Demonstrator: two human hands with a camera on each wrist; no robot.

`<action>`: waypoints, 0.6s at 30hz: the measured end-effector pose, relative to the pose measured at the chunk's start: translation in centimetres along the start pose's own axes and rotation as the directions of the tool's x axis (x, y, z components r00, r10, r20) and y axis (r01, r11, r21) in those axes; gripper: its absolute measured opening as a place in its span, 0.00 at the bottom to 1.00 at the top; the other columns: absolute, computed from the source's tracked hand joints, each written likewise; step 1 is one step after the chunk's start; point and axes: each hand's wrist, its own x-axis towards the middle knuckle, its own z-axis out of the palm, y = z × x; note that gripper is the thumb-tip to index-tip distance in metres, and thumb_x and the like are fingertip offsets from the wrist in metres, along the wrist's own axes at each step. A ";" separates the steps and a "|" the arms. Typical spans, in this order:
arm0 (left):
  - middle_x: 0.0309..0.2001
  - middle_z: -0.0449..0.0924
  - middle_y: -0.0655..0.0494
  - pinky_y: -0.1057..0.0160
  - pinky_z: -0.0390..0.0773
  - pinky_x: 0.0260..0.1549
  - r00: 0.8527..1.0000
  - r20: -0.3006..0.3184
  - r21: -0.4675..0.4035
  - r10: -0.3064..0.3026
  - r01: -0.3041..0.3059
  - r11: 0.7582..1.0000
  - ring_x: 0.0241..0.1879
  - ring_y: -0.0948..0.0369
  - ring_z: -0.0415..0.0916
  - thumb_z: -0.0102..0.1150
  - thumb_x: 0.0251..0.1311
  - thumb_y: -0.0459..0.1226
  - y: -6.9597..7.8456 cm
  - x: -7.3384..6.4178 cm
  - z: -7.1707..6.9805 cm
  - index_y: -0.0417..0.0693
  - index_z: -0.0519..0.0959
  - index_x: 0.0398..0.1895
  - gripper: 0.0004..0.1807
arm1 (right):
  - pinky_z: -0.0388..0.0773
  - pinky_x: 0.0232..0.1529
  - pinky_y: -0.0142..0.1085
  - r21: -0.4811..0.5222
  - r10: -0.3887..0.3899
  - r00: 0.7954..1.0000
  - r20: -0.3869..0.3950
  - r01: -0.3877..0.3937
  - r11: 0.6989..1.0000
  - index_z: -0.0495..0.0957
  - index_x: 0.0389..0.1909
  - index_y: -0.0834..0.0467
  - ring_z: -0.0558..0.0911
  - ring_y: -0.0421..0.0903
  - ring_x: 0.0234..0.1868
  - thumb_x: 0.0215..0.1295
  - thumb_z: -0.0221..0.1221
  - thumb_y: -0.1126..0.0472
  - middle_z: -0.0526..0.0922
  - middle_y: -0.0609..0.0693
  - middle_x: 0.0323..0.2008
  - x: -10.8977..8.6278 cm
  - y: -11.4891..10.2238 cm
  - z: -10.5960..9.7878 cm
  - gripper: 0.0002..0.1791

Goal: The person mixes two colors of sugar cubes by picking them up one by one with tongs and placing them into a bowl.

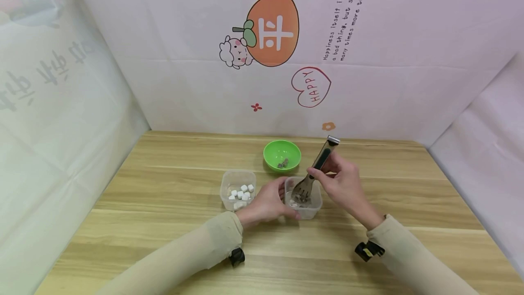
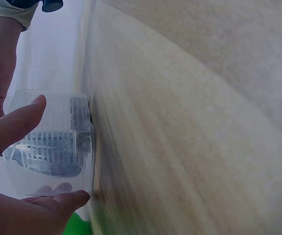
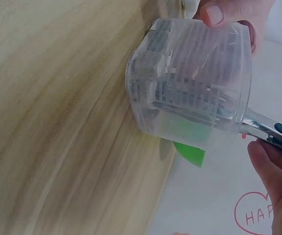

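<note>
My left hand (image 1: 268,201) grips a clear plastic container (image 1: 309,213) from its left side, thumb at the near wall and fingers at the far wall. Small grey-brown pieces (image 1: 303,202) lie inside. My right hand (image 1: 344,186) holds metal food tongs (image 1: 322,158) with dark grip pads, slanted downward. Their slotted ends reach into the container among the pieces; whether they pinch one, I cannot tell. In the right wrist view the tongs (image 3: 263,130) show partly through the container wall (image 3: 190,54). The left wrist view shows the thumb and fingers spread about the container (image 2: 26,181).
Behind the container stands a green bowl (image 1: 270,151) with a few grey-brown pieces (image 1: 283,164) in it. Left of my left hand is a second clear container (image 1: 224,195) with several white cubes (image 1: 244,188). A printed cloth wall (image 1: 196,104) rises at the wooden table's (image 1: 184,149) back edge.
</note>
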 end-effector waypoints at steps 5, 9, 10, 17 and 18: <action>0.66 0.79 0.48 0.56 0.73 0.70 1.000 -0.001 -0.003 -0.004 0.004 1.000 0.67 0.52 0.75 0.86 0.38 0.25 0.0 -0.1 0.0 0.40 0.68 0.74 0.54 | 0.88 0.31 0.31 -0.010 0.011 1.000 -0.025 -0.011 1.000 0.79 0.36 0.61 0.86 0.43 0.28 0.61 0.74 0.72 0.86 0.50 0.27 0.2 0.0 -0.1 0.12; 0.67 0.78 0.48 0.55 0.72 0.70 1.000 -0.002 0.001 -0.010 0.010 1.000 0.67 0.52 0.75 0.86 0.38 0.25 0.1 -0.1 0.0 0.41 0.68 0.75 0.55 | 0.88 0.31 0.29 -0.004 0.011 0.999 -0.051 -0.012 1.000 0.79 0.36 0.62 0.85 0.41 0.27 0.61 0.74 0.72 0.86 0.51 0.27 0.5 -0.2 -0.5 0.12; 0.67 0.78 0.48 0.55 0.72 0.71 1.000 -0.003 0.004 -0.011 0.011 1.000 0.68 0.52 0.74 0.86 0.38 0.25 0.1 -0.1 0.0 0.41 0.68 0.75 0.55 | 0.87 0.31 0.28 -0.004 0.009 0.998 -0.058 -0.009 1.000 0.80 0.36 0.63 0.85 0.40 0.27 0.61 0.74 0.72 0.86 0.52 0.27 0.6 -0.3 -0.7 0.11; 0.67 0.78 0.49 0.55 0.72 0.71 1.000 0.000 0.021 -0.022 0.022 1.000 0.68 0.51 0.74 0.87 0.38 0.27 0.0 0.1 0.0 0.42 0.68 0.75 0.56 | 0.86 0.30 0.26 0.024 -0.029 0.994 -0.102 0.031 0.999 0.81 0.38 0.66 0.85 0.37 0.28 0.59 0.75 0.73 0.87 0.57 0.28 1.6 -1.2 -1.6 0.12; 0.67 0.78 0.49 0.55 0.72 0.70 1.000 0.002 0.022 -0.024 0.024 0.999 0.68 0.51 0.74 0.87 0.38 0.27 0.0 0.1 0.0 0.43 0.68 0.76 0.56 | 0.86 0.29 0.26 0.028 -0.037 0.994 -0.108 0.040 0.999 0.81 0.38 0.66 0.85 0.36 0.28 0.58 0.75 0.74 0.87 0.57 0.28 1.8 -1.4 -1.7 0.12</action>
